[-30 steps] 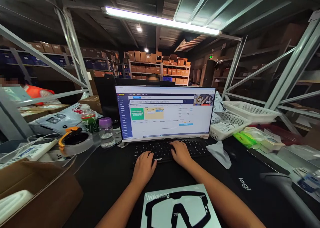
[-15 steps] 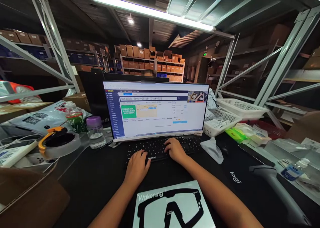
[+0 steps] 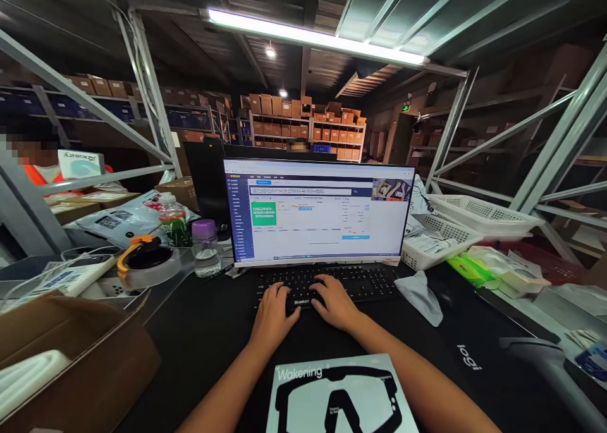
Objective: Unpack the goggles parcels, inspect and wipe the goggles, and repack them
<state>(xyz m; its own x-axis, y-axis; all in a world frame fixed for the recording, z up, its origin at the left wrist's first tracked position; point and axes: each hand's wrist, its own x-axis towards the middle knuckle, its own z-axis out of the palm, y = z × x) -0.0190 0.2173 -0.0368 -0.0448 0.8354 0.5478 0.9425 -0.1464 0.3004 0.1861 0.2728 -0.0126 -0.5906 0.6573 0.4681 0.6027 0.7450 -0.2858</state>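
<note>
Both my hands rest on a black keyboard [image 3: 360, 282] in front of a lit monitor [image 3: 317, 210]. My left hand [image 3: 275, 311] lies over the keyboard's left half, fingers curled down onto the keys. My right hand [image 3: 334, 301] sits just beside it near the middle, fingers spread on the keys. Neither hand holds anything. A white box printed with black goggles and the word "Wakening" [image 3: 339, 394] lies on the black desk mat [image 3: 208, 338] between my forearms.
A tape dispenser [image 3: 147, 262], a purple-capped bottle [image 3: 205, 248] and a green bottle [image 3: 171, 220] stand left of the monitor. An open cardboard box [image 3: 80, 357] sits at near left. White baskets [image 3: 455, 221], a grey cloth [image 3: 420, 294] and a handheld scanner [image 3: 545, 357] lie right. A person in orange sits far left.
My right hand has slid left along the keyboard, closer to my left hand. The view has swung back to the left, bringing the person at far left into sight.
</note>
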